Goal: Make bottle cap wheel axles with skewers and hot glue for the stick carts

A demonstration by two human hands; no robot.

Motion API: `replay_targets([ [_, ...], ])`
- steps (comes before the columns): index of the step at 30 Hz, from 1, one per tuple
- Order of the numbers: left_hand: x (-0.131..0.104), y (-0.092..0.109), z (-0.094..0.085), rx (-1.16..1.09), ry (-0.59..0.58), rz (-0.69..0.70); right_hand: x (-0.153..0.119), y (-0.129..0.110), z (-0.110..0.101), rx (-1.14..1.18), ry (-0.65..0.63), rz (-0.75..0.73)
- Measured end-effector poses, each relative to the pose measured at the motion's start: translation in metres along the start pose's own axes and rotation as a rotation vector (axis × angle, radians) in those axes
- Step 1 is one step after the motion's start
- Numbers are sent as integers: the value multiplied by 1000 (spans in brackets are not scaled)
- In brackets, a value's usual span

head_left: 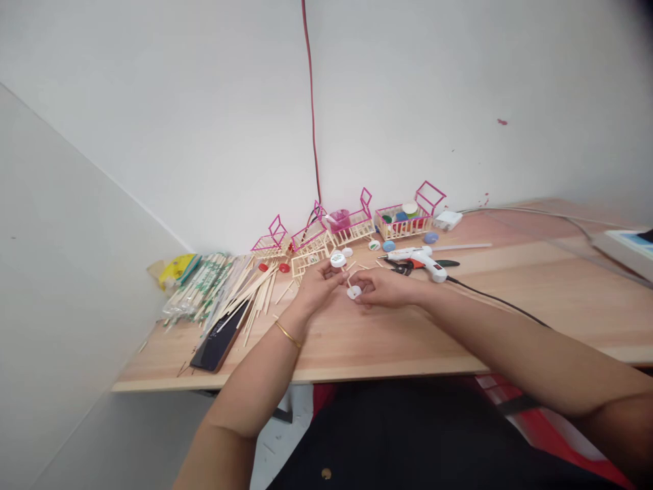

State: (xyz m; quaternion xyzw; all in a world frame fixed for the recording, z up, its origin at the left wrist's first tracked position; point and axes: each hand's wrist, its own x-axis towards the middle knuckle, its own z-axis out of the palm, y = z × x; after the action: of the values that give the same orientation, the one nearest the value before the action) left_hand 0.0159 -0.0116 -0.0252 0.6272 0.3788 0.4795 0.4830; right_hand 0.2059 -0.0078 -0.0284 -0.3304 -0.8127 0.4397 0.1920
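Note:
Over the middle of the table, my left hand (320, 282) is closed at a white bottle cap with green print (338, 259), its fingers pinching near a short wooden stick (348, 278). The stick runs from that cap toward a second, plain white bottle cap (354, 292). My right hand (380, 286) is closed on the plain cap's edge with thumb and fingers. Just behind my left hand sits a small frame of wooden sticks (306, 264). Another white cap (347, 252) lies beyond the printed one.
Several stick carts with pink handles, such as the cap-filled cart (403, 228), line the wall. A white glue gun (426, 262) and pliers (447, 263) lie right. Loose sticks (260, 292), red caps (284, 268), a phone (219, 344) and bagged sticks (196, 286) are left.

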Motion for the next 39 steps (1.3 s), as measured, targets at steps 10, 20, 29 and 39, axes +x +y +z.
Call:
replay_targets([
  [10, 1, -2, -1, -6, 11, 11, 0, 5, -2, 39, 13, 10],
  [20, -1, 3, 0, -142, 3, -64, -2, 3, -14, 137, -27, 6],
  [29, -3, 4, 2, -217, -40, -93, -5, -3, -17, 207, 21, -75],
  [39, -3, 5, 2, -153, -9, -53, -5, -13, -9, -2, 175, -81],
])
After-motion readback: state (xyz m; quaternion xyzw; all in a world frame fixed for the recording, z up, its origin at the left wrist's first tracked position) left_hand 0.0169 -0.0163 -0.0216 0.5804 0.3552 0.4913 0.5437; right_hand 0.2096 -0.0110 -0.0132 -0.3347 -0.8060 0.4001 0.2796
